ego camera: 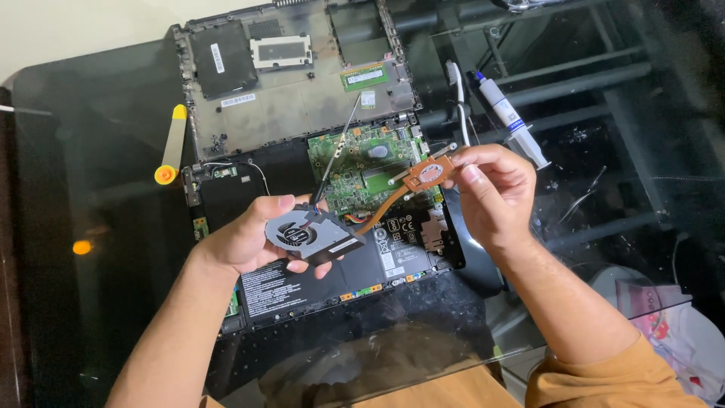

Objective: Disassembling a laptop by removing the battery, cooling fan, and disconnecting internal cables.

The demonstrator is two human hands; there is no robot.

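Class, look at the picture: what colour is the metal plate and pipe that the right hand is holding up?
Copper-orange; the heat pipe plate in the right hand shows best in the head view.

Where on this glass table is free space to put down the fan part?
Bare glass lies left of the opened laptop, beyond the yellow-tipped pry tool, and along the near edge under the black battery. Right of the laptop is crowded: white thermal paste syringe, white cable. Both hands hold the copper heatpipe fan assembly.
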